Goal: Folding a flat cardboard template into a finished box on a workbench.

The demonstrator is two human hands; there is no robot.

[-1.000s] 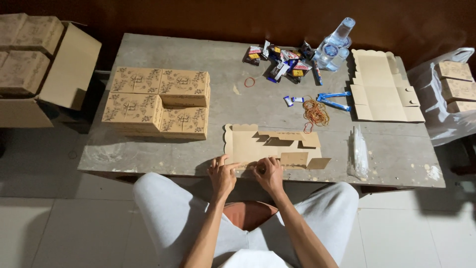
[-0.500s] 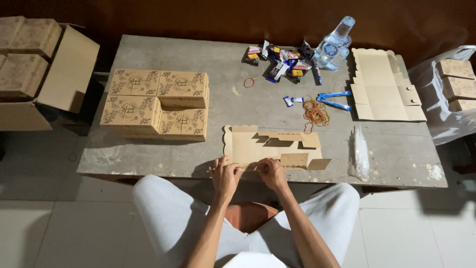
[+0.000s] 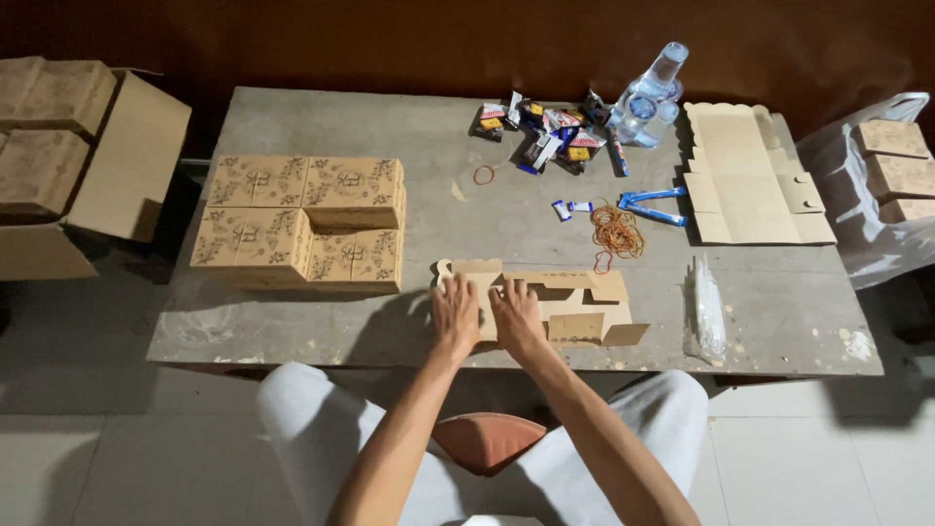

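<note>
A flat, unfolded brown cardboard box blank (image 3: 570, 300) lies on the grey table (image 3: 292, 326) near its front edge. My left hand (image 3: 454, 314) presses flat on the blank's left part, fingers spread. Right beside it, my right hand (image 3: 516, 317) also rests palm down on the blank. Neither hand grips anything; both lie on the cardboard, side by side.
Stacked printed cardboard boxes (image 3: 302, 219) stand at left. A pile of flat blanks (image 3: 745, 175), water bottles (image 3: 648, 93), small snack packets (image 3: 545, 127), rubber bands (image 3: 616, 232), blue strips (image 3: 651, 205) and a clear plastic bag (image 3: 706, 307) lie around. Cartons with boxes flank the table.
Both hands have moved forward from the table's front edge onto the left part of the cardboard blank and now lie flat on it.
</note>
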